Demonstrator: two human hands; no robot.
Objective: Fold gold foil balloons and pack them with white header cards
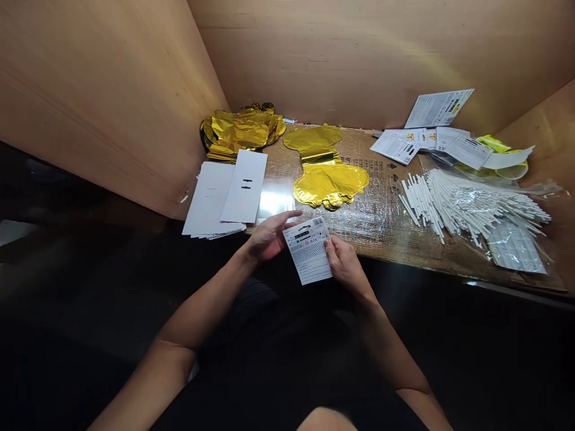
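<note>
A white printed card (309,250) with barcodes and small text is held between both hands, just in front of the table's near edge. My left hand (269,234) grips its left side with fingers curled over the top corner. My right hand (344,262) pinches its right edge. Beyond the card, a flat gold foil balloon (324,167) lies on the cardboard-covered table (386,221). A clear plastic sleeve (275,197) lies just beyond my left hand.
A stack of white cards (227,197) sits at the left. A heap of gold foil balloons (240,130) fills the back left corner. White sticks in plastic (467,206) lie at the right, printed cards (426,140) behind them. Wooden walls enclose the table.
</note>
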